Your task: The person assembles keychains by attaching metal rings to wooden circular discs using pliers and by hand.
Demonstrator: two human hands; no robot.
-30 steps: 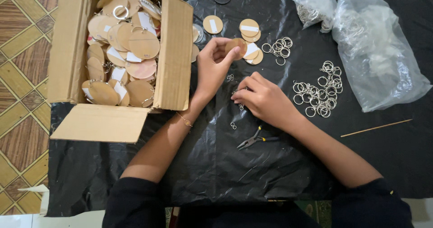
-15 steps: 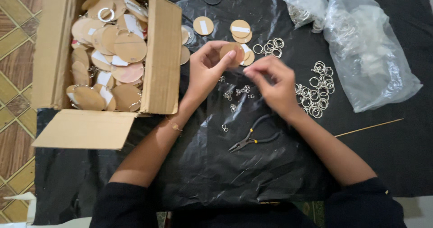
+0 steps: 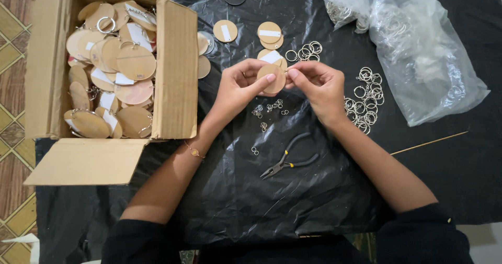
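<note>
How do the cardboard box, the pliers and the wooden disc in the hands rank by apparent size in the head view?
1. cardboard box
2. pliers
3. wooden disc, held up nearer the camera, yet smallest.

A round, flat wooden disc (image 3: 273,78), light tan, stood tilted above the black sheet, pinched between the left hand (image 3: 241,89) at its left edge and the fingertips of the right hand (image 3: 318,86) at its right edge.

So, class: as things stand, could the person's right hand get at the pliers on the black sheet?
Probably yes. The pliers lie in the open just below the right hand, nothing over them. That hand, though, is pinching at the wooden disc with the left hand, so it must let go first.
</note>
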